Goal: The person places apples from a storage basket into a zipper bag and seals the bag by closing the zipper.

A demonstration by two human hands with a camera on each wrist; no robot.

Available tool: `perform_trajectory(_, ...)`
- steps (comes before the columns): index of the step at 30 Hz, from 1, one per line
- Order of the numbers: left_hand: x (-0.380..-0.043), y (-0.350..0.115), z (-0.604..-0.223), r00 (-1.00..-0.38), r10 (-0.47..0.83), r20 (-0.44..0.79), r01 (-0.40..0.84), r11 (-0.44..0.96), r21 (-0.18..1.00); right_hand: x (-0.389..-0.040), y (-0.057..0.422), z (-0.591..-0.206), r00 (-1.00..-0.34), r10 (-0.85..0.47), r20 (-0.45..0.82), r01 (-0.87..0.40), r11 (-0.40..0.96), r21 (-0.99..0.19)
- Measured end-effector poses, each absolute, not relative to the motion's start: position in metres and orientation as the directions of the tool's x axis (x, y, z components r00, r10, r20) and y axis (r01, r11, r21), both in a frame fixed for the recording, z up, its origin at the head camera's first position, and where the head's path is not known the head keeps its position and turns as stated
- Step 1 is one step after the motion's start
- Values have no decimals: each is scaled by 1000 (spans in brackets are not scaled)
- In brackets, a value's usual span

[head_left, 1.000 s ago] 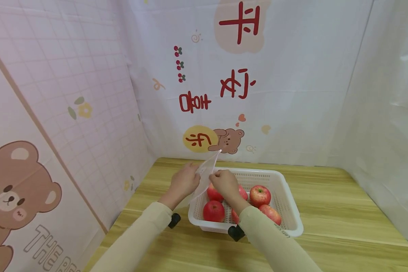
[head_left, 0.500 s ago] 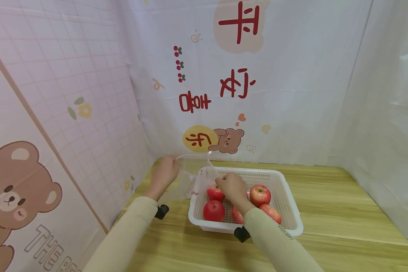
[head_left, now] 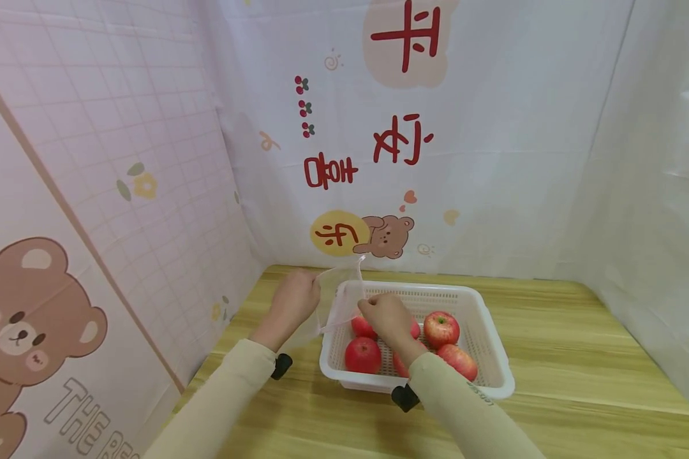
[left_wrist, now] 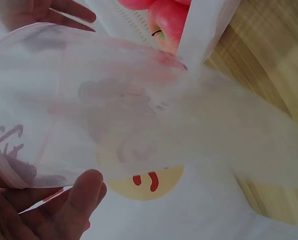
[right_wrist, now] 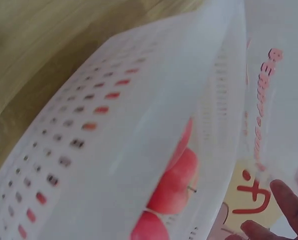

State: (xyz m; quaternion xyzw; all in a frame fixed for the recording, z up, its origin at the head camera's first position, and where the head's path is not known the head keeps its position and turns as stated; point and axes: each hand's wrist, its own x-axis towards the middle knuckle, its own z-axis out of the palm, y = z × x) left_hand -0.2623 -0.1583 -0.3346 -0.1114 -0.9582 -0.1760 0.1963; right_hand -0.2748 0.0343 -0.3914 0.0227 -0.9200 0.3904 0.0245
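A thin clear plastic bag (head_left: 340, 294) with pinkish print and a pink edge is stretched between both hands, its mouth spread. My left hand (head_left: 295, 298) pinches one side of the mouth; in the left wrist view its thumb (left_wrist: 86, 187) lies against the film. On the other side, my right hand (head_left: 388, 314) pinches the bag's edge above the basket. Beneath it stands a white perforated plastic basket (head_left: 498, 373) with several red apples (head_left: 363, 355), partly hidden by the right forearm. Through the bag in the left wrist view, another apple (left_wrist: 167, 22) shows.
The basket stands on a wood-grain table (head_left: 557, 357). White printed cloth (head_left: 494, 159) closes off the back and sides, and a bear print (head_left: 40, 319) decorates the left one. Black straps (head_left: 404, 398) sit at both wrists.
My left hand moved left from near the right hand, spreading the bag, then came slightly back right. The right hand shifted a little to the right. The apples and basket stay put.
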Motion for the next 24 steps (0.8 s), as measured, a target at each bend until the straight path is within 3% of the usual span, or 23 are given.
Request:
perform_trajectory(5, -264, -154, -338, -889, 159, 430, 311, 899, 310, -273, 26, -391, -992, -78, 104, -129, 687, -715)
perform_trajectory(12, -265, -161, -343, -931, 124, 344, 270, 868, 417, -275, 27, -393, -991, -68, 112, -126, 735, -666)
perform_trajectory(17, -261, -169, -342, -935, 32, 354, 183, 897, 402, -277, 32, -396, -991, -42, 123, -111, 770, -629)
perform_trajectory(24, -262, -189, -333, -894, -104, 435, 129, 871, 475, -279, 43, -403, -997, -28, 75, -69, 769, -635)
